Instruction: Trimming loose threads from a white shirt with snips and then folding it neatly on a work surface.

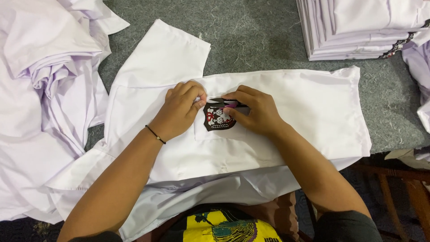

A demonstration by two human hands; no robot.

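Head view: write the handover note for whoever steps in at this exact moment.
Left hand: fingertips pinching the white shirt fabric at the top edge of the shield-shaped badge.
Right hand: pressing a small dark tool, hard to identify, onto the badge's top.
Shirt lies flat on the grey table.
Loose shirts on the left, folded stack at top right.

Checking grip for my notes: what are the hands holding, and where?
Right hand pinches small dark scissors at the badge top edge; left hand presses the shirt beside it.
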